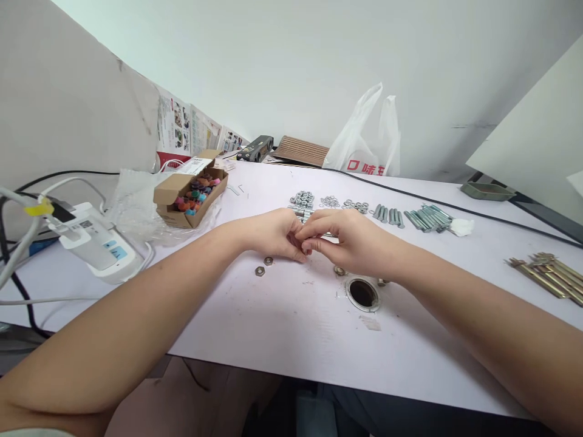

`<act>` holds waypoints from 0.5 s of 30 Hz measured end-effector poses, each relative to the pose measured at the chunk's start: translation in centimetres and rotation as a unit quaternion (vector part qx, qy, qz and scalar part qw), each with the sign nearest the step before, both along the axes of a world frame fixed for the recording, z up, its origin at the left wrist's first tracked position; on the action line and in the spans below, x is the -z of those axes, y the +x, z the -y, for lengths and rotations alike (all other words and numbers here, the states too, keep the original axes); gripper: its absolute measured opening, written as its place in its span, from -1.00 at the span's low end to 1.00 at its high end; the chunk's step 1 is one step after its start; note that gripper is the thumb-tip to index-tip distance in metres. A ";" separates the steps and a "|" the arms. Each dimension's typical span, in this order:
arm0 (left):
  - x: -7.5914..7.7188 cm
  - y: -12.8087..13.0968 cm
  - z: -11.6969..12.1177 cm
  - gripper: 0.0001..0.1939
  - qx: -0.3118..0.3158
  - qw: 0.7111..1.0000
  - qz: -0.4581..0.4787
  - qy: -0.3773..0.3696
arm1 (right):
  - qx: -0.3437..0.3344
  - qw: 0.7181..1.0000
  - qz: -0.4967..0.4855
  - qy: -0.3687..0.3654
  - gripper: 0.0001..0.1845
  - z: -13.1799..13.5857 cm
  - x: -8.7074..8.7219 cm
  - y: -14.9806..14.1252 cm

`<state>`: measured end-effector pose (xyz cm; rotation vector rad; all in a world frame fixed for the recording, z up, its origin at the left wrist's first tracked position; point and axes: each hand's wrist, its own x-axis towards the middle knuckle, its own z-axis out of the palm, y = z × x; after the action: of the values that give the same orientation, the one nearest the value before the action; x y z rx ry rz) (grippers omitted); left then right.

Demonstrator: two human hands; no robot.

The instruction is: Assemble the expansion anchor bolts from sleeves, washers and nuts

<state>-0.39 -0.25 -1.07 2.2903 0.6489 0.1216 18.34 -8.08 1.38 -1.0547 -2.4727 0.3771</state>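
Observation:
My left hand [277, 233] and my right hand [344, 238] meet over the middle of the white table [273, 328]. The fingers of both are curled and pinched together at one spot. Whatever lies between the fingertips is hidden. To the left below my left hand are two hex nuts [260, 271]. Another nut [339, 271] shows just under my right hand. Behind the hands lie metal rods or bolts, partly covered, a pile of nuts [303, 198], small rings [330, 201] and a cluster of washers or nuts [356, 206]. Several grey bolts [428, 218] lie farther right.
A round cable hole [363, 294] opens near my right wrist. On the left stand a cardboard box [175, 193] of coloured pieces and a white power strip [107, 249] with cables. Brass-coloured bolts [551, 274] lie far right. A black cable [437, 203] crosses behind, near a plastic bag [364, 142].

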 end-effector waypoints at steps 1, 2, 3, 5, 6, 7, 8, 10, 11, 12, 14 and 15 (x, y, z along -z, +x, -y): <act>0.0 0.0 0.0 -0.81 0.002 1.000 0.001 0.004 | -0.015 1.000 0.005 0.002 -0.74 0.0 -0.1 0.1; 0.1 0.0 0.0 -0.81 0.004 1.000 0.004 0.006 | -0.029 0.999 0.011 0.008 -0.73 0.0 -0.1 0.1; 0.1 0.0 -0.1 -0.82 0.008 1.000 0.010 0.008 | -0.035 0.999 0.016 0.017 -0.73 0.0 0.0 0.1; 0.2 0.1 -0.1 -0.84 0.017 1.000 0.024 0.004 | -0.017 0.999 0.022 0.037 -0.73 0.0 0.1 -0.1; 0.2 0.1 -0.2 -0.84 0.021 0.999 0.028 0.000 | 0.003 0.999 0.024 0.045 -0.74 -0.1 0.2 -0.2; 0.3 0.1 -0.2 -0.84 0.027 0.999 0.030 -0.003 | 0.026 0.998 0.028 0.051 -0.76 -0.1 0.4 -0.3; 0.3 0.1 -0.2 -0.83 0.031 0.999 0.030 -0.006 | 0.044 0.997 0.034 0.055 -0.78 -0.2 0.5 -0.3; 0.3 0.0 -0.3 -0.84 0.035 0.999 0.029 -0.009 | 0.058 0.995 0.049 0.066 -0.81 -0.3 0.7 -0.4; 0.3 0.0 -0.3 -0.85 0.035 0.999 0.029 -0.009 | 0.057 0.994 0.054 0.074 -0.81 -0.3 0.7 -0.4; 0.3 0.0 -0.3 -0.86 0.033 0.999 0.029 -0.009 | 0.053 0.994 0.056 0.083 -0.81 -0.3 0.8 -0.4; 0.3 0.0 -0.2 -0.86 0.030 0.999 0.026 -0.010 | 0.034 0.994 0.047 0.089 -0.80 -0.2 0.8 -0.2; 0.2 0.0 -0.2 -0.84 0.028 0.999 0.024 -0.011 | 0.023 0.995 0.039 0.084 -0.78 -0.1 0.8 -0.1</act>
<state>-0.43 -0.05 -1.30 2.2745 0.5586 0.1417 18.27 -7.98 0.58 -1.0726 -2.4925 0.1139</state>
